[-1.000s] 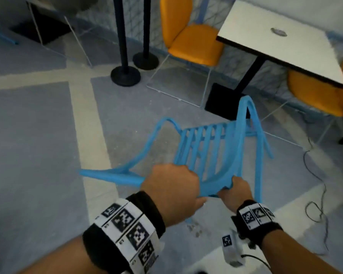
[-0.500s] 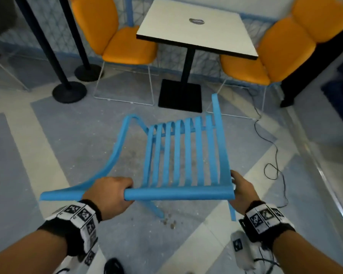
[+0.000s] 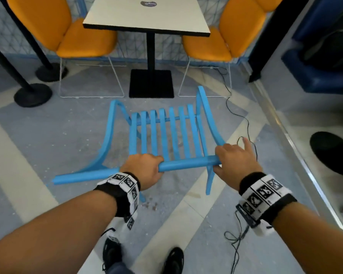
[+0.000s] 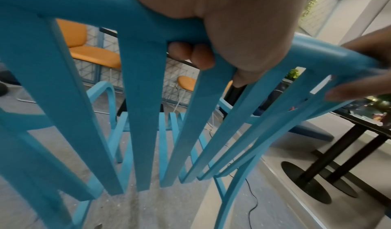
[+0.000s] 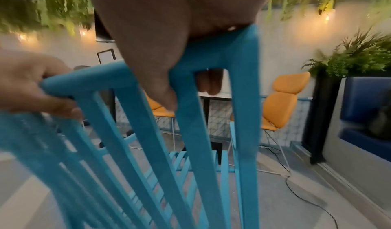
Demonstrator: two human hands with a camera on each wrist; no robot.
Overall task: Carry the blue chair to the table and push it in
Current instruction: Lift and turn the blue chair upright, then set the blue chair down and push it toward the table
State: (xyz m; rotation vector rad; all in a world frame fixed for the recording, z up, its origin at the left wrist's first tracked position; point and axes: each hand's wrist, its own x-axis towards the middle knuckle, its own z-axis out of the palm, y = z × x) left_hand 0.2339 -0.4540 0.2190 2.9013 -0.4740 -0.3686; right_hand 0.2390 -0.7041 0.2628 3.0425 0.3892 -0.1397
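Observation:
The blue chair [image 3: 164,133] hangs just above the floor, its slatted seat pointing at the white square table [image 3: 137,16] ahead. My left hand [image 3: 145,167] grips the top rail of the backrest near its middle, fingers curled under it [image 4: 190,55]. My right hand [image 3: 232,157] grips the rail's right end, with the index finger sticking out. In the right wrist view my right hand [image 5: 158,31] wraps the corner of the chair [image 5: 245,98]. The chair's front edge is a short way from the table's black base [image 3: 151,83].
Orange chairs stand at the table's left [image 3: 67,26] and right [image 3: 226,36]. Two black post bases [image 3: 33,94] sit at left. A thin cable [image 3: 244,119] trails over the floor at right. Someone's black shoe [image 3: 331,153] and a blue bench [image 3: 325,76] are at far right.
The view has turned until the table is straight ahead and closer. The chair has swung square to the table. My right hand has shifted from the side post onto the rail's right end.

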